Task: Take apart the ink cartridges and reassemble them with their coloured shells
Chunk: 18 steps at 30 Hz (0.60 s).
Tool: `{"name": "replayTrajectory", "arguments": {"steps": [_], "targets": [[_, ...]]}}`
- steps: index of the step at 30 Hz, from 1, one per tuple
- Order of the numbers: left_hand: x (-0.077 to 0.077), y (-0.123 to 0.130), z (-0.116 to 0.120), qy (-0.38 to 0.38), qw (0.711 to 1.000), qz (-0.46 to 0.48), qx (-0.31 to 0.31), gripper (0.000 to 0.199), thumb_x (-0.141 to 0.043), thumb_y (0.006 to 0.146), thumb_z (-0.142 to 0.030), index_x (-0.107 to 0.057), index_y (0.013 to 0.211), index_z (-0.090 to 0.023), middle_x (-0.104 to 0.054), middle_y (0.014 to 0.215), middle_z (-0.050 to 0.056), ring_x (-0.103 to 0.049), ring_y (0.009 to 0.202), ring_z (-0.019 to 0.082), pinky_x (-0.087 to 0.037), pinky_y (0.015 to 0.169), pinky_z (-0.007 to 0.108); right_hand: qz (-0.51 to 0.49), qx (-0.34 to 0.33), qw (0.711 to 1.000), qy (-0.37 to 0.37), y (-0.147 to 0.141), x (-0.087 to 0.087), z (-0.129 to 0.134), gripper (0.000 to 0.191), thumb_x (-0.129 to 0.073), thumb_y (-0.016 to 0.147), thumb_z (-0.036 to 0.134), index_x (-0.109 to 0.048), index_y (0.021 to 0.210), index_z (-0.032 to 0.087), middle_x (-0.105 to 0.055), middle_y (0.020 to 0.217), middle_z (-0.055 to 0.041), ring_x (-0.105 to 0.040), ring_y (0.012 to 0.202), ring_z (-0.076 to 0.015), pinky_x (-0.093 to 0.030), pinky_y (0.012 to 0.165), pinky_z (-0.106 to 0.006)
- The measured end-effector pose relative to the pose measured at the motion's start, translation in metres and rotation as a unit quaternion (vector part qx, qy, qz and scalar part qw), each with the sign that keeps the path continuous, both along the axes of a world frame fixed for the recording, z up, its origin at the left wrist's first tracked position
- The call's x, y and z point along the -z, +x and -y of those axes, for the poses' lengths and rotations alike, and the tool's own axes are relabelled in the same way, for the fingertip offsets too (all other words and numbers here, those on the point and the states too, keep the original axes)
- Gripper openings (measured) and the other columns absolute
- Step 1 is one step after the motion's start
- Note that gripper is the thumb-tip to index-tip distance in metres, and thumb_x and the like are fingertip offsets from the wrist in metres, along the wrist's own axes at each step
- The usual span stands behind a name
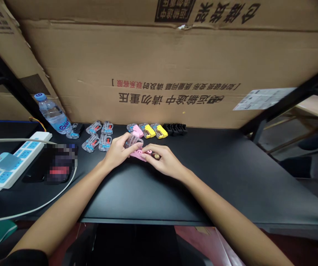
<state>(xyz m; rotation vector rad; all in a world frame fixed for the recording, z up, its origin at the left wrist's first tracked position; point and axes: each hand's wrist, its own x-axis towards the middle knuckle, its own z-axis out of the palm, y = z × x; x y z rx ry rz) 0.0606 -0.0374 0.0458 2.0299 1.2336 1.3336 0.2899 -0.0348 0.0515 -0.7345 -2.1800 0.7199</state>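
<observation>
My left hand (118, 151) is closed around a clear plastic housing (133, 140) with a pink plastic part (138, 154) along its lower side. From the right, the fingers of my right hand (166, 162) press against the pink part. Near those fingertips shows a small dark piece with a gold-coloured round spot (156, 156), partly covered by the hand. Both hands meet a little above the black table (148, 195). Behind them lie a clear-and-pink assembly (137, 130) and two clear-and-yellow assemblies (149, 131), beside a row of black plastic parts (175, 129).
Several clear plastic housings (90, 143) with red and blue bits lie left of my hands. Further left are a water bottle (54, 114), a white power strip (19, 160), dark phone-like objects (37, 166) and a loose white cable (48, 202). A cardboard wall (175, 59) rises behind.
</observation>
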Motion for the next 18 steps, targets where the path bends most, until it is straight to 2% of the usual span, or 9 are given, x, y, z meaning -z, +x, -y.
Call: {"name": "replayTrajectory", "arguments": {"steps": [7,13,18], "targets": [[0.0004,-0.0007,0.0003,-0.023,1.000,0.015,-0.007,0.039,-0.074,0.099,-0.054,-0.062,0.084,-0.020,-0.060,0.064,-0.005,-0.054,0.057,0.013,-0.039,0.058,0.026,-0.007,0.003,1.000,0.010,0.0019,-0.0004,-0.0014,0.016,-0.063,0.108,0.030,-0.076,0.107,0.021,-0.080,0.100,-0.0065,-0.072,0.082,-0.0182,-0.054,0.074,-0.029],[0.0005,-0.0010,-0.0002,-0.043,0.999,0.027,0.012,0.040,-0.074,0.099,-0.057,-0.063,0.085,-0.021,-0.061,0.065,-0.005,-0.056,0.055,0.012,-0.040,0.055,0.026,0.002,-0.001,1.000,0.009,0.0045,-0.0009,-0.0043,0.016,-0.062,0.109,0.030,-0.075,0.106,0.021,-0.080,0.098,-0.0061,-0.071,0.081,-0.0182,-0.054,0.074,-0.029],[0.0005,-0.0020,-0.0008,-0.006,1.000,0.007,0.008,0.043,-0.075,0.098,-0.057,-0.062,0.082,-0.020,-0.059,0.064,-0.005,-0.052,0.058,0.012,-0.039,0.057,0.025,0.013,0.011,1.000,0.002,0.0047,-0.0010,-0.0049,0.016,-0.062,0.109,0.032,-0.074,0.104,0.021,-0.078,0.094,-0.0051,-0.067,0.074,-0.0169,-0.053,0.071,-0.029]]}}
